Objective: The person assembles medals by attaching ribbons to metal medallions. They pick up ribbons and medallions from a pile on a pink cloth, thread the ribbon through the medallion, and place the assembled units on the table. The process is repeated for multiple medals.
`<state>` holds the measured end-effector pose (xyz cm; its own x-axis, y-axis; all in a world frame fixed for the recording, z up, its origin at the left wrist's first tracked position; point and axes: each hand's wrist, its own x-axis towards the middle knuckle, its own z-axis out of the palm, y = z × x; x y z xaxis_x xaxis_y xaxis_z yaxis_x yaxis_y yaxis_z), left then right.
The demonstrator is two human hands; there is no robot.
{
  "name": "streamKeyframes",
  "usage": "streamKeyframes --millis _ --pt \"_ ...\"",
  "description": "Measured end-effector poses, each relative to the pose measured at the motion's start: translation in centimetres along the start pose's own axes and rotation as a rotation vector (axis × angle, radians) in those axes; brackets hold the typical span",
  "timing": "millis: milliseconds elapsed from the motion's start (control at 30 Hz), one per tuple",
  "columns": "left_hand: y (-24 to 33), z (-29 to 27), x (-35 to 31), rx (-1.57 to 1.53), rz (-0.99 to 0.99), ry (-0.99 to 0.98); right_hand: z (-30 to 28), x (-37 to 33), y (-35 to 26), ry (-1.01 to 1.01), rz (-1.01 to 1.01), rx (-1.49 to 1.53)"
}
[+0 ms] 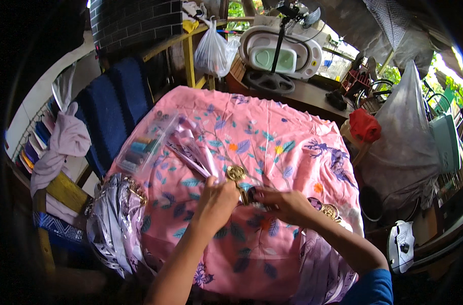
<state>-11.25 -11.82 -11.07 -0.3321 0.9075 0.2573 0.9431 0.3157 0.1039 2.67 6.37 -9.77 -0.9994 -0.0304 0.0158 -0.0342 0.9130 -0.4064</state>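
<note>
Over the middle of the table, my left hand is closed on a gold medal whose ornate round part sticks up above the fingers. A lavender printed ribbon runs from near that hand toward the far left. My right hand reaches in from the right with its fingers bent and pinched against the medal's lower part. A small dark piece shows at those fingertips, too little of it to name. Beside my right forearm lie more gold medals with lavender ribbons hanging over the near edge.
A pink floral cloth covers the table. On its left stands a clear plastic box with spools inside. A bundle of ribboned medals hangs at the near left. A dark blue chair back borders the left; a large plastic bag hangs right.
</note>
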Motion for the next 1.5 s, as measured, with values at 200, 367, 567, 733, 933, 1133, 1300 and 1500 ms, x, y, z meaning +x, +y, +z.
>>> streamKeyframes --millis 200,367,567,733,933,1133,1300,1500 --pt "4.5 -3.1 -8.8 -0.285 0.043 0.084 -1.3 -11.6 -7.9 -0.185 0.055 0.047" --pt "4.9 -3.0 -12.9 -0.311 -0.034 0.075 -2.6 -9.6 -9.5 -0.162 0.328 0.315" --pt "4.8 -3.5 -12.7 -0.377 -0.028 0.047 -0.2 -4.7 -8.7 -0.088 0.209 0.359" --pt "3.7 -2.7 -10.8 -0.354 -0.010 0.066 0.2 -2.4 -8.3 0.006 0.328 0.446" --pt "3.2 -3.2 -7.8 -0.339 -0.055 -0.145 1.0 -3.5 -6.7 0.092 0.383 0.410" --pt "1.7 -2.1 -6.9 -0.643 -0.066 -0.190 -0.2 -5.0 -6.2 0.127 0.446 0.459" --pt "1.4 -3.3 -4.7 -1.021 -0.087 -0.216 -1.1 -5.9 -7.2 0.092 0.470 0.491" --pt "0.3 -3.1 -4.8 -1.081 -0.085 -0.268 -0.2 -6.7 -8.3 0.047 0.389 0.568"
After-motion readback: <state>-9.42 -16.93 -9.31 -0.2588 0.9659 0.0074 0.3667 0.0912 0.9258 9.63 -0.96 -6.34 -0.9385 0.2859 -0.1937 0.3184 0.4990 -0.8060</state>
